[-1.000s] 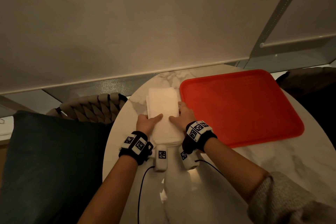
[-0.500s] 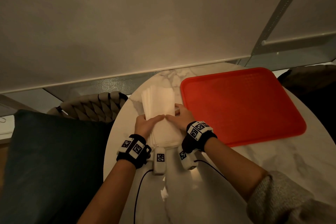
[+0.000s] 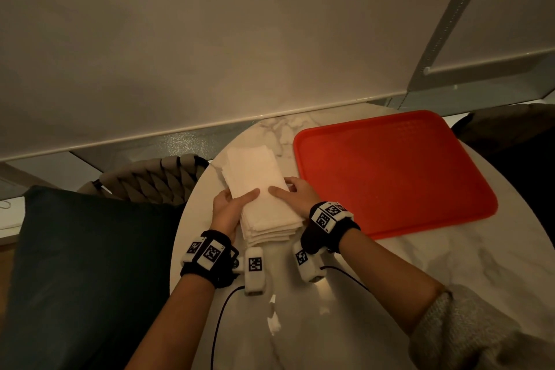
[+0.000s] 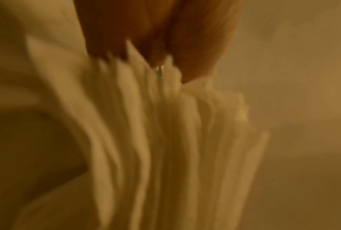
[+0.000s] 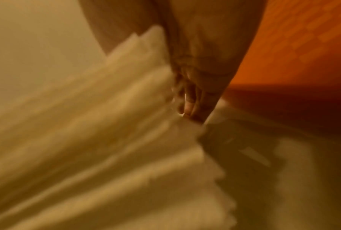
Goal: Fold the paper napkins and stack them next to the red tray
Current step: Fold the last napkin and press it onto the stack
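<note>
Both forearms are bare from the wrist up. Each wrist wears a black band (image 3: 207, 261) carrying white blocks printed with black-and-white square tags. The band on the right wrist (image 3: 329, 227) shows two such tagged faces on top. Below each wrist hangs a white rounded camera pod with its own square tag, the left pod (image 3: 255, 270) and the right pod (image 3: 306, 263). A thin black cable (image 3: 217, 321) runs back from the left pod, another from the right pod. A grey knitted sleeve (image 3: 480, 330) is pushed up the right arm.
</note>
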`<move>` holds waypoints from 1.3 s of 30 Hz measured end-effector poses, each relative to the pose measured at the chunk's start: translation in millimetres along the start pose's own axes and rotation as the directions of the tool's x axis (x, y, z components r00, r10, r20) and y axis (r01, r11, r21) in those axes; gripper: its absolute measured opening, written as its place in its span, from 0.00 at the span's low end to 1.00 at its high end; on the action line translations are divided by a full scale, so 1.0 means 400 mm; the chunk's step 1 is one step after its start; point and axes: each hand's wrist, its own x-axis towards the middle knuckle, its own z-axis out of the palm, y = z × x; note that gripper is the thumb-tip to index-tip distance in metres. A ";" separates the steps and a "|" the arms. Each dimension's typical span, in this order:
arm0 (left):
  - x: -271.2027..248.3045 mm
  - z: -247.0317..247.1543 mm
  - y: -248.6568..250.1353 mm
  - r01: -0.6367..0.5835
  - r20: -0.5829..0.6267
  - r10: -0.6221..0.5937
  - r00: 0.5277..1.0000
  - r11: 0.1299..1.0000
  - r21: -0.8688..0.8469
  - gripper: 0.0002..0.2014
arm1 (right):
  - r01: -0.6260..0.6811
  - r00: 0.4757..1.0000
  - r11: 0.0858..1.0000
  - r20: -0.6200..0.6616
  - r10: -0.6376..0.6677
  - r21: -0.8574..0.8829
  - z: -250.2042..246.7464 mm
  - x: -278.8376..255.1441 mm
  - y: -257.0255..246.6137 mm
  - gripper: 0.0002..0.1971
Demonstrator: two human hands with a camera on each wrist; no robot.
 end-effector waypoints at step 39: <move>-0.012 0.377 -0.086 -0.278 0.276 0.215 0.937 0.936 0.215 0.33 | 0.036 0.986 0.976 -0.166 0.000 0.215 -0.334 -0.007 0.147 0.37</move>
